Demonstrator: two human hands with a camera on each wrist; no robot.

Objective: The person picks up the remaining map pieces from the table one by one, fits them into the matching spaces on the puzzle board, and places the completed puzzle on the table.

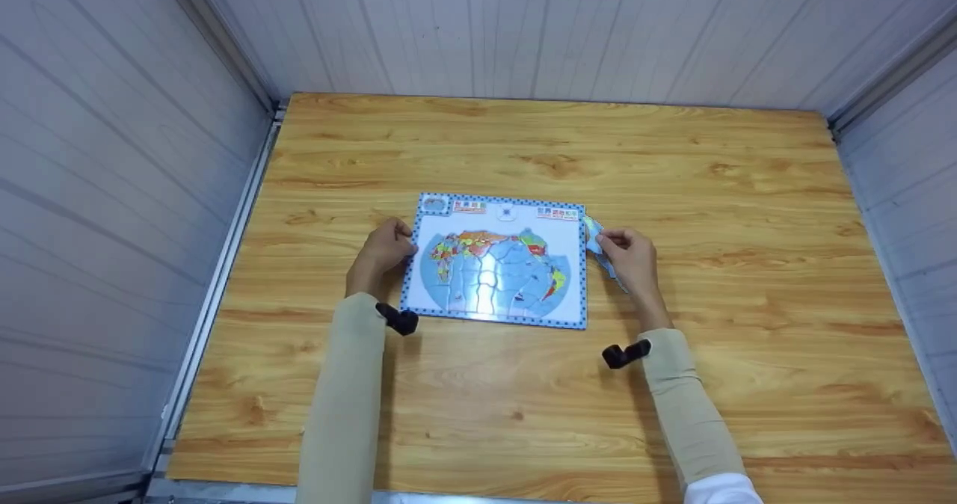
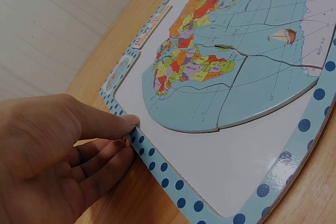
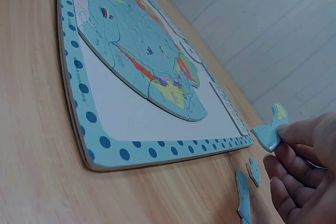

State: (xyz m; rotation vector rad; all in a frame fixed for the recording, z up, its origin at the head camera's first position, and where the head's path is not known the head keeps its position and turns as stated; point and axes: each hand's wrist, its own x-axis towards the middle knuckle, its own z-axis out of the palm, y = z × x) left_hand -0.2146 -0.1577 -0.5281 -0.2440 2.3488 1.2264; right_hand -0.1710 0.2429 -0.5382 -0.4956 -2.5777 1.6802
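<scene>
A world map puzzle board [image 1: 576, 306] with a blue dotted border lies flat on the table, its map pieces fitted together in the recessed field. My left hand [image 1: 383, 250] holds the board's left edge, thumb [image 2: 123, 123] on the border and fingers lower at the rim. Just off the board's right edge, my right hand [image 1: 634, 259] pinches a puzzle piece [image 3: 272, 132], light blue with a yellow patch, between thumb and fingers. Beneath that hand, loose puzzle pieces [image 3: 243, 195] rest on the tabletop beside the board; the hand partly covers them in the head view.
The wood-grain table [image 1: 748, 265] reaches out on all sides of the board. Pale panel walls [image 1: 508, 33] stand behind it and at both sides. A metal rail [image 1: 217, 280] runs along the left edge. Black wrist cameras [image 1: 398, 319] sit on both sleeves.
</scene>
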